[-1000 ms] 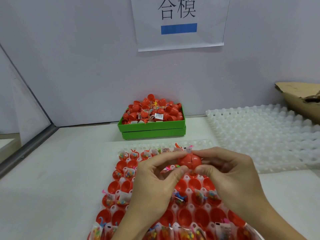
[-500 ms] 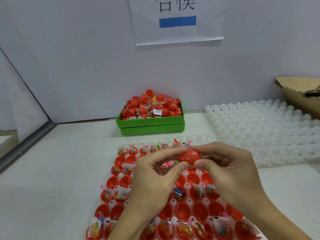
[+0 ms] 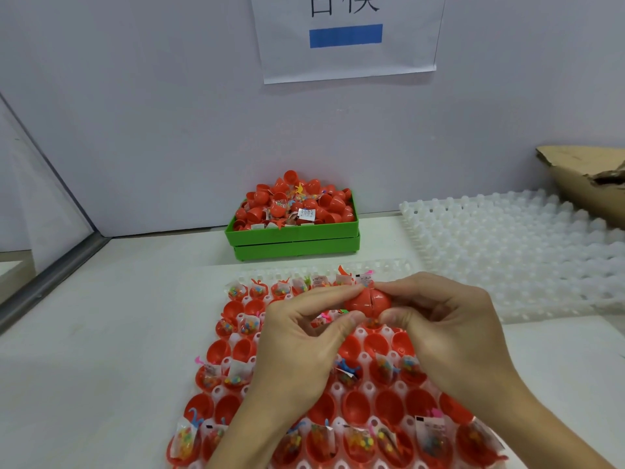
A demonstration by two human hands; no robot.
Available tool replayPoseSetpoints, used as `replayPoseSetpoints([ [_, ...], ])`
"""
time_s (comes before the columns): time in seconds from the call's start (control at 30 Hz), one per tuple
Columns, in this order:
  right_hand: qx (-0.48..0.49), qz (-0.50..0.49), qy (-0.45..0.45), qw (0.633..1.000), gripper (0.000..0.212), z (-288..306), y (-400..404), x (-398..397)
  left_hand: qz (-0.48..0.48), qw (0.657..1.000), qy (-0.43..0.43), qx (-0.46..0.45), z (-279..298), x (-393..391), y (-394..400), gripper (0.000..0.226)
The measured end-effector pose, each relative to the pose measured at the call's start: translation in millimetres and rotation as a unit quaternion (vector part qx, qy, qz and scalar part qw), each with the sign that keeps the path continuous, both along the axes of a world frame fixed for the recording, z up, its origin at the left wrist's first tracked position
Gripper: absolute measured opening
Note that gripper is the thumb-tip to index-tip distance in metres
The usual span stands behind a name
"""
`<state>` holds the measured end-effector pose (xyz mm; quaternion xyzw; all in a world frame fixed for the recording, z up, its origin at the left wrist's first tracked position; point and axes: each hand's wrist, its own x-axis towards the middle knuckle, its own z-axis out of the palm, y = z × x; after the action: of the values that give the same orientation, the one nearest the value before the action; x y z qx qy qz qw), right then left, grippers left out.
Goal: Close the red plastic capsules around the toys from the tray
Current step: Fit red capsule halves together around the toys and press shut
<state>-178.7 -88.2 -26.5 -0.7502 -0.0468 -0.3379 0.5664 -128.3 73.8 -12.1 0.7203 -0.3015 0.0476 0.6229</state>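
Nearest us, the white tray (image 3: pixel 367 358) on the desk (image 3: pixel 101 367) carries rows of open red half-shells (image 3: pixel 358 406), many with bagged toys (image 3: pixel 429 434) in them. We judge these light thin plastic; the bags look soft and crinkly and could snag in a seam.

Above the tray's far rows, our left hand (image 3: pixel 306 336) and right hand (image 3: pixel 449 328) both pinch one red capsule (image 3: pixel 368 303), thumb under and forefinger over on each half. A dark seam line shows at its middle, so we think the halves are not fully snapped, though blur makes that uncertain. The shell is smooth, stiff and probably slippery; hold it on the domed ends and press straight inward, fingers off the seam.

Farther right lies a white tray without shells (image 3: pixel 517 252), with a cardboard box (image 3: pixel 588 177) behind. At the far wall a green bin (image 3: pixel 294 236) is heaped with red capsules and toys, under a paper sign (image 3: pixel 348 35).
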Motion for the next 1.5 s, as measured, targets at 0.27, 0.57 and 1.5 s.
replayPoseSetpoints([
  [0.27, -0.003, -0.006, 0.005, 1.0, 0.063, -0.4, 0.6, -0.3, 0.02, 1.0, -0.008, 0.016, 0.7, -1.0, -0.5, 0.035],
  [0.57, -0.056, -0.044, -0.007, 0.997, 0.061, -2.4, 1.5, -0.2, 0.02, 1.0, -0.013, 0.016, -2.3, -1.3, -1.5, 0.038],
  [1.5, 0.181, 0.097, 0.089, 0.975, 0.027, 15.7, 18.9, -8.4, -0.12, 0.979, 0.156, -0.057, -2.6, 4.2, 0.3, 0.064],
])
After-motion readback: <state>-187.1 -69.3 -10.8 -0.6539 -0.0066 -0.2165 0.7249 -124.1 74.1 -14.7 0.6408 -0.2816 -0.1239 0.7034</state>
